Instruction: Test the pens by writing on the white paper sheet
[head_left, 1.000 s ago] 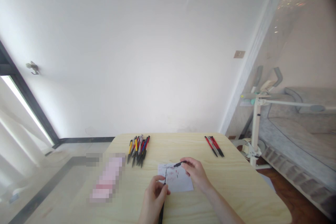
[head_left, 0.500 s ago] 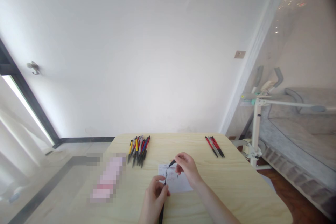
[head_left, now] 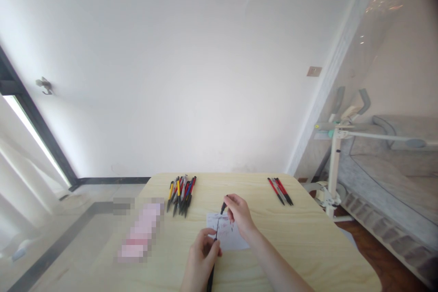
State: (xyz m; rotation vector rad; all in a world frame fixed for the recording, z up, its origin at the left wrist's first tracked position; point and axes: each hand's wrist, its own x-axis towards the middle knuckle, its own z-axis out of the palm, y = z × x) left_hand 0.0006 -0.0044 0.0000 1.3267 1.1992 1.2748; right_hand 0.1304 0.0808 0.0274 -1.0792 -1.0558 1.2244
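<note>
My left hand (head_left: 201, 258) pinches a thin black pen (head_left: 212, 255) near the table's front edge, its tip pointing up at a small white paper (head_left: 226, 232) marked with red and black scribbles. My right hand (head_left: 238, 213) hovers over the paper's far edge, fingers closed on a small black pen cap (head_left: 223, 208). A bundle of several pens (head_left: 180, 194) in yellow, red, blue and black lies to the left of the paper.
Three red and black pens (head_left: 280, 190) lie at the far right of the light wooden table (head_left: 308, 246). A blurred pink object (head_left: 138, 233) lies on the left. A white stand (head_left: 333, 164) and a grey sofa are to the right, beyond the table.
My right hand has moved left and slightly away from me with the cap, from beside the paper's right part to above its top edge. The left hand and pen stayed put.
</note>
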